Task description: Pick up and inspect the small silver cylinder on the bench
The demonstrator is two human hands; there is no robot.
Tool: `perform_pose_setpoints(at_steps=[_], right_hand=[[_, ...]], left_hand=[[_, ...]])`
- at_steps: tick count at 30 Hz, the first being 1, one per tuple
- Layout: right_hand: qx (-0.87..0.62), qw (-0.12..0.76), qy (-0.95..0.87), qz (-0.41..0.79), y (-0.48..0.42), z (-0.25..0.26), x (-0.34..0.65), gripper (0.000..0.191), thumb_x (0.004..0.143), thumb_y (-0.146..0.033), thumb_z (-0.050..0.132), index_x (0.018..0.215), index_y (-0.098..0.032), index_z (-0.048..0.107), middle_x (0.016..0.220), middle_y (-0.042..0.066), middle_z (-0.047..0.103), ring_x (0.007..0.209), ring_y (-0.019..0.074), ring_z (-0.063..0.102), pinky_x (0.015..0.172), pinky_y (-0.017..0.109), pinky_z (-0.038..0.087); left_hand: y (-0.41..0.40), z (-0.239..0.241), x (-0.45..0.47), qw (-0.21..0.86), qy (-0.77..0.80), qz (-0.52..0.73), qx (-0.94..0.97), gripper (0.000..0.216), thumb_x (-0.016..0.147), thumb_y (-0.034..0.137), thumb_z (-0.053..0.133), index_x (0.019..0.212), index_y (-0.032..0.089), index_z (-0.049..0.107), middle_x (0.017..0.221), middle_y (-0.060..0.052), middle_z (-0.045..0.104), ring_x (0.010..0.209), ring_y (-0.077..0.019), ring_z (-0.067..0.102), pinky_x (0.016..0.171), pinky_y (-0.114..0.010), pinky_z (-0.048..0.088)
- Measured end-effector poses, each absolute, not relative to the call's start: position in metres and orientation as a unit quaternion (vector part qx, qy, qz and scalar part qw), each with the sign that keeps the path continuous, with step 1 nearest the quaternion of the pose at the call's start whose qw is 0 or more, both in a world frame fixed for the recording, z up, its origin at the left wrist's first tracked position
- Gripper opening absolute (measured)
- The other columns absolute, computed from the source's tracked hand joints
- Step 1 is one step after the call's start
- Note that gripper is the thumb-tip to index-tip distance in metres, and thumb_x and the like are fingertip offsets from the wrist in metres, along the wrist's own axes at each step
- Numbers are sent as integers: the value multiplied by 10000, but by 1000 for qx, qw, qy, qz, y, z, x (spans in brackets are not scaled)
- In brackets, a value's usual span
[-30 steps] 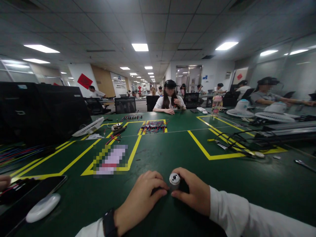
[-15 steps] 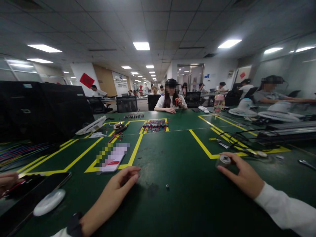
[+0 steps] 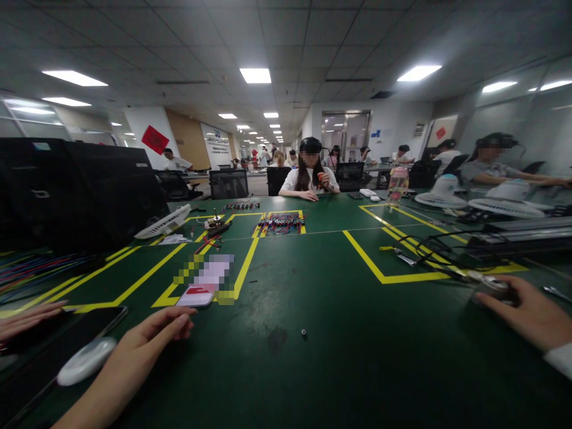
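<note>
At 3 o'clock on the worktop, right hand is pinching a small cylinder, probably so it can't roll; left hand is hovering spread at 9.

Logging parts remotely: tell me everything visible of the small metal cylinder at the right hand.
The small metal cylinder is silvery on top with a darker body, blurred, so finer parts cannot be told. It sits on the green table at far right, beside the yellow tape line. The right hand touches its near side; a firm grip cannot be told.
</note>
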State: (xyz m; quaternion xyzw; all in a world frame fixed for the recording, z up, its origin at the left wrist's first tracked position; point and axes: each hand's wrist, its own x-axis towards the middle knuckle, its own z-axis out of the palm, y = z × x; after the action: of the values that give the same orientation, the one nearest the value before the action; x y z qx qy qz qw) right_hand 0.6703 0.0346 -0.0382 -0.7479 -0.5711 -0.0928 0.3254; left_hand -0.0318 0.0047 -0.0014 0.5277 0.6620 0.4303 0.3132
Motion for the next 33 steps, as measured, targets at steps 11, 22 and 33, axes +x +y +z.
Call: perform_pose_setpoints(at_steps=[11,22,33], right_hand=[[-365,275,-888,-60,13,-15,435,304,879,-231,503,1167,-251,598,1144,48,599,1056,141,552,931,323,464],[-315,245,-906,140,26,-8,340,239,902,-164,422,932,-163,659,956,56,612,916,127,540,821,275,479],[-518,328,-787,-71,46,1,503,234,879,-337,442,978,-173,577,898,90,597,774,149,575,695,294,476]], left_hand=[[9,-11,-36,287,658,386,579,361,797,495,608,1031,232,687,814,-15,731,845,-257,680,788,-351,499],[2,0,-29,279,666,351,596,363,805,515,572,1007,231,675,817,-19,723,842,-249,673,794,-350,505],[2,1,-31,290,665,359,588,392,794,522,578,1012,214,684,806,-28,727,854,-263,679,804,-366,502]])
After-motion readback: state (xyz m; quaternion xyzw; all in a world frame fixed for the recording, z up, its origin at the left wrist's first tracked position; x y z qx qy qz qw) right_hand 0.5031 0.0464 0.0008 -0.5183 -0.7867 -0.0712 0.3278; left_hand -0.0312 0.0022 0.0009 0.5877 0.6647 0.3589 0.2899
